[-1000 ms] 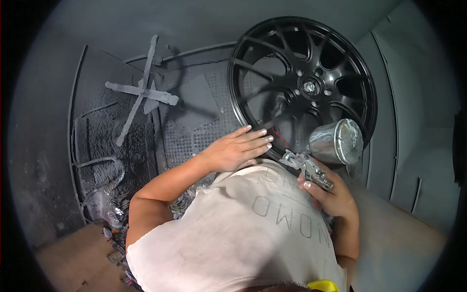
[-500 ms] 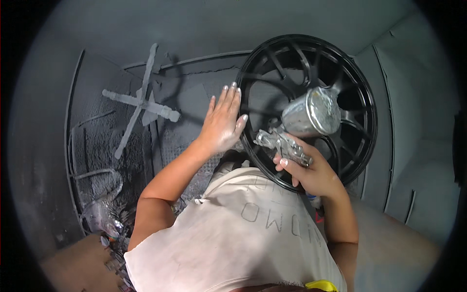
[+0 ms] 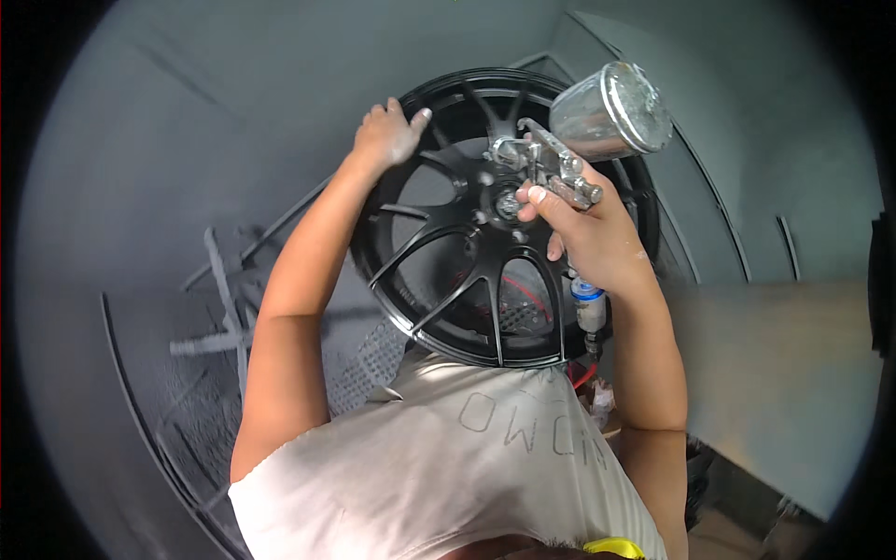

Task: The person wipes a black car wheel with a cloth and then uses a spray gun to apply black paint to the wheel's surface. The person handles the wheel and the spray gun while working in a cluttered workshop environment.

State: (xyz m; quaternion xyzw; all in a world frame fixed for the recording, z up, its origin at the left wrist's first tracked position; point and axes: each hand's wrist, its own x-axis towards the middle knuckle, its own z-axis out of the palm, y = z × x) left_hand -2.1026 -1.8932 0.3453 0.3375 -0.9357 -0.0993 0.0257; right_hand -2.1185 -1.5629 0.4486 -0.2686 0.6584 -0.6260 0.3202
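Observation:
In front of me a black multi-spoke car wheel rim [image 3: 492, 231] stands with its spoked face tilted up toward me. My left hand [image 3: 386, 137] is on its upper left edge, thumb on the face side and fingers curled over the outer lip. My right hand [image 3: 597, 229] is closed round a metal spray gun [image 3: 551, 166] held over the right part of the wheel. The gun's silver paint cup [image 3: 602, 117] points up and right. Below the grip hangs a clear cylinder with a blue band [image 3: 588, 306], joined to a red hose [image 3: 585, 376].
Grey, paint-coated booth walls [image 3: 280, 84] surround the wheel. At the left stands a grey cross-shaped stand [image 3: 229, 308]. Perforated flooring [image 3: 364, 369] shows between the wheel and my left arm. A light panel [image 3: 765, 373] is at the right.
My left hand has moved up and left, from flat beside the rim to its upper edge. The spray gun has risen, and the wheel has shifted left and turned. The view has swung right.

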